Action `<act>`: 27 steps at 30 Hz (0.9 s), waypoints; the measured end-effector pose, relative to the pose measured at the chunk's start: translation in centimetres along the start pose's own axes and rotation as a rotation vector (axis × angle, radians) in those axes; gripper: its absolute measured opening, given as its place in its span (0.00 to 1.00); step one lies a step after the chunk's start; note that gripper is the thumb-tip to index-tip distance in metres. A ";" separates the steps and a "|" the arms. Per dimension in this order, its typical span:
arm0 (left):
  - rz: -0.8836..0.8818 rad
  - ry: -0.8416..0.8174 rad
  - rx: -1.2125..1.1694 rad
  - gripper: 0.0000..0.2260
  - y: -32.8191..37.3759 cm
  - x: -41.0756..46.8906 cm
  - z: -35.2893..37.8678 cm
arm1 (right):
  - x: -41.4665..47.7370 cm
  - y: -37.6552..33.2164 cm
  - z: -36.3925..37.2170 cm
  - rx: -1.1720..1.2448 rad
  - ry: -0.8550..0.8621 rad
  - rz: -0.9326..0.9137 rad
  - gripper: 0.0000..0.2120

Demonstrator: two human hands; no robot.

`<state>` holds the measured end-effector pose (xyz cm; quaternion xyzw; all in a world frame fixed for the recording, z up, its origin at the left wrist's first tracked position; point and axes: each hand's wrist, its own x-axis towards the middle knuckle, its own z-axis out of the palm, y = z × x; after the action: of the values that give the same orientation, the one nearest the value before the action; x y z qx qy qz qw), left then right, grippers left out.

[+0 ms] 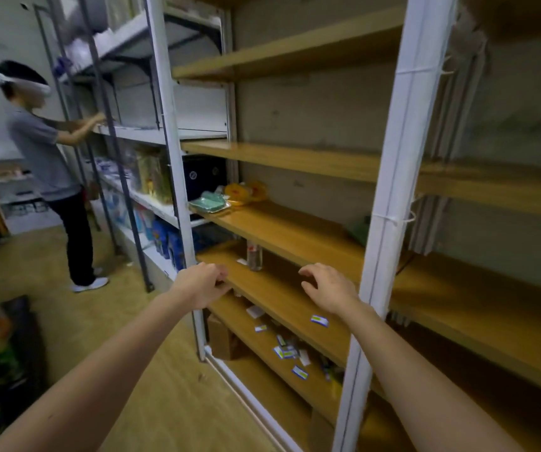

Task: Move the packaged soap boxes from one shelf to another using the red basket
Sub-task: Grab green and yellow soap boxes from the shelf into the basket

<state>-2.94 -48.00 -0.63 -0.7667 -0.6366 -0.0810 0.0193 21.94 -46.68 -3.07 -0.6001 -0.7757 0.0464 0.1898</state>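
Several small soap boxes, white with blue and yellow labels, lie scattered on a low wooden shelf. One more soap box lies on the shelf above it. My left hand is stretched out at the front edge of that upper shelf, its fingers curled with nothing visible in them. Over the same shelf hovers my right hand, fingers spread and empty. No red basket is in view.
White metal uprights frame the wooden shelves. A clear bottle stands on the shelf beyond my hands. Green and yellow packets lie higher up. A brown carton sits low. A person stands at the left shelves.
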 end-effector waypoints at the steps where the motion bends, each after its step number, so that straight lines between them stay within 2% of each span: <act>1: -0.010 0.012 -0.020 0.13 -1.1 1.1 0.0 | 1.4 -0.4 0.6 -0.005 -0.009 -0.001 0.17; 10: -0.034 0.023 -0.097 0.17 -8.9 12.5 2.4 | 15.0 -1.9 4.8 -0.056 -0.047 0.010 0.17; 21: -0.056 0.056 -0.061 0.13 -18.4 31.5 3.2 | 36.8 -1.2 9.0 -0.021 -0.011 0.017 0.15; 27: -0.002 0.090 -0.047 0.11 -23.2 39.0 4.9 | 44.7 -1.6 12.5 -0.012 -0.084 0.024 0.15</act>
<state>-18.25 -4.98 -1.41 -0.7618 -0.6339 -0.1304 0.0298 6.78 -2.79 -3.47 -0.6078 -0.7761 0.0692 0.1531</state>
